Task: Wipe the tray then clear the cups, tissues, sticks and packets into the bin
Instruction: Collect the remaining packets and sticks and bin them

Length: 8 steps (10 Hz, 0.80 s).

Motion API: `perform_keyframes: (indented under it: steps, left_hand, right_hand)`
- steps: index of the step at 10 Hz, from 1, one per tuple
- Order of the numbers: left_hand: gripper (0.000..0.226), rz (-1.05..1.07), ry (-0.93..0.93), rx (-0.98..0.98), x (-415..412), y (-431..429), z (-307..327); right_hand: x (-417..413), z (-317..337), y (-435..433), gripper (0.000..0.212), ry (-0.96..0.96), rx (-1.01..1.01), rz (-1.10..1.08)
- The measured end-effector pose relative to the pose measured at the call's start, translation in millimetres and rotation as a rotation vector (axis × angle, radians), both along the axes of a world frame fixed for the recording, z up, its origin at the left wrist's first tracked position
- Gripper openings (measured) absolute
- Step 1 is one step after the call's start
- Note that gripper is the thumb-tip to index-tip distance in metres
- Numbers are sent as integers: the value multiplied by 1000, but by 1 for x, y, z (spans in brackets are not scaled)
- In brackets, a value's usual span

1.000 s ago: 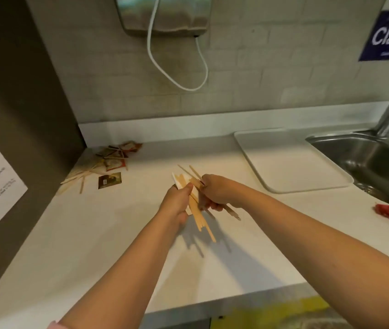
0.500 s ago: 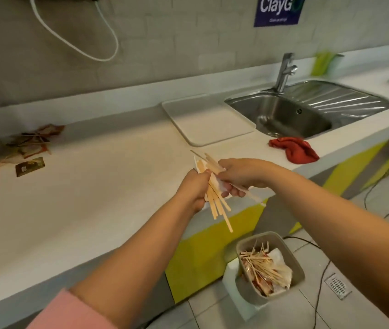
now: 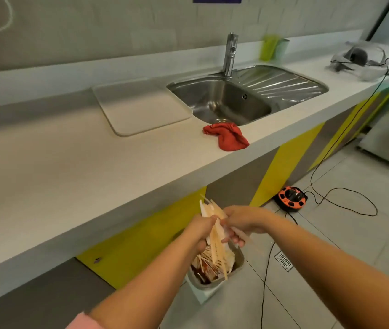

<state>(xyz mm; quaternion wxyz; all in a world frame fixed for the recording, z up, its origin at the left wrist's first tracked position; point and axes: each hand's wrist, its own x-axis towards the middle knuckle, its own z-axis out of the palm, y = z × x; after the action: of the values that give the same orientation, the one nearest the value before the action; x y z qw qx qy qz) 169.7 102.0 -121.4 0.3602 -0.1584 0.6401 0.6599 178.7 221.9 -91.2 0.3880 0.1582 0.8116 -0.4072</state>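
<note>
A long white counter runs left to far right, with the tray beside the sink. On the near floor stands a part-filled bin. Just above it, the left hand and right hand both clamp a bundle of sticks. The sticks look light, stiff and loose, and are best gripped mid-length.

Open drop into the bin.
Left, the desk front; inside, heaped sticks; right, a floor cable.
</note>
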Motion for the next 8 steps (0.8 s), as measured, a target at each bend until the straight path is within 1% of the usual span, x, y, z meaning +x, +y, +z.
perform_keyframes:
  steps: [1, 2, 3, 4, 5, 6, 7, 8]
  left_hand:
    - [26, 32, -105, -47, 3, 6, -35]
    - [7, 94, -179, -109, 4, 9, -58]
    - [10, 157, -225, -183, 0, 13, -84]
    - [35, 184, -284, -234, -6, 15, -123]
    - [29, 190, -338, -214, -13, 18, -149]
    - [41, 180, -342, -147, -18, 23, -148]
    - [52, 161, -402, -82, -22, 23, -153]
    - [51, 169, -417, -92, -23, 19, -154]
  right_hand:
    - [3, -42, 9, 19, -84, 3, -39]
    - [1, -87, 15, 17, -168, 44, -29]
    - [-4, -127, 19, 11, -215, 122, -9]
    - [-4, -148, 19, 20, -230, 178, -2]
    - [-11, -168, 22, 25, -226, 191, -10]
    - [-20, -183, 26, 12, -215, 177, -31]
    - [-30, -185, 29, 32, -128, 205, -22]
    - [-32, -184, 31, 41, -122, 227, 3]
